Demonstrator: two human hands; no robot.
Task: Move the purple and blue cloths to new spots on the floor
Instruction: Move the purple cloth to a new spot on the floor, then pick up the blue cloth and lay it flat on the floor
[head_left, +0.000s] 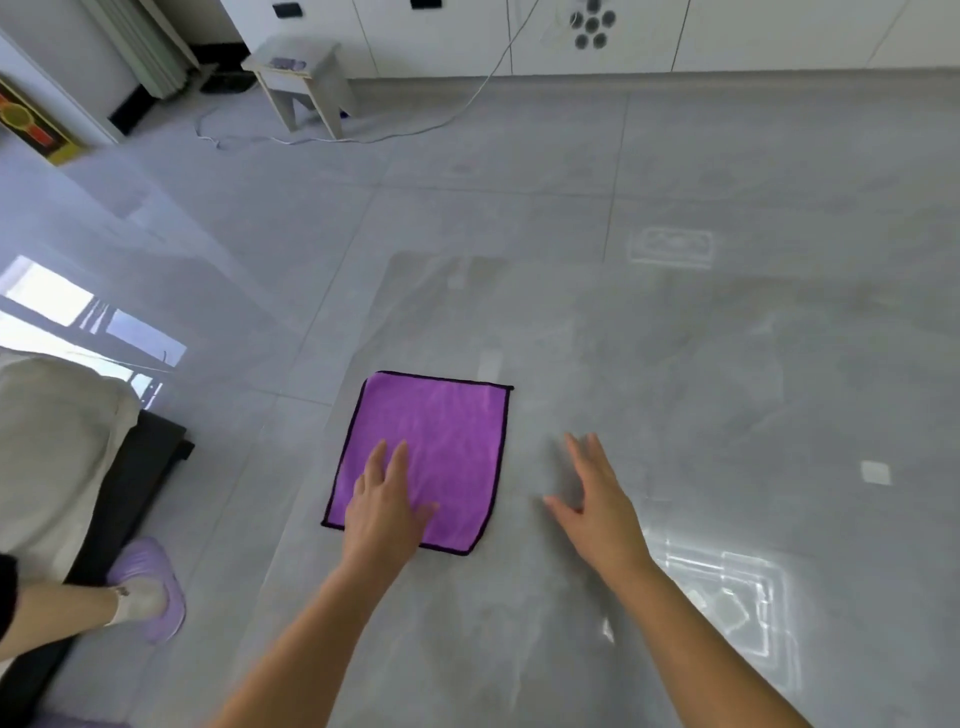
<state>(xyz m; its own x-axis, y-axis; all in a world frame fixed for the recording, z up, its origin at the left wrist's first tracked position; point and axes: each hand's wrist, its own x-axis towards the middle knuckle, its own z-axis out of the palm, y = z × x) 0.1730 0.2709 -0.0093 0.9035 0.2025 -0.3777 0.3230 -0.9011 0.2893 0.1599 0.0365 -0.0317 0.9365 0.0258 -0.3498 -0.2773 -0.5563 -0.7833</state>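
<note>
A purple cloth (441, 441) with a dark hem lies spread flat on the grey tiled floor (675, 364), near the middle of the view. My left hand (384, 506) rests over the cloth's near left part, fingers apart, holding nothing. My right hand (597, 501) hovers over bare floor just right of the cloth, fingers spread, not touching the cloth. No blue cloth is in view.
A small wooden stool (304, 78) stands at the back left, with a white cable (457, 111) trailing across the floor beside it. White cabinets (727, 36) line the far wall. A foot in a purple slipper (150, 590) and a black bench edge (135, 483) are at left.
</note>
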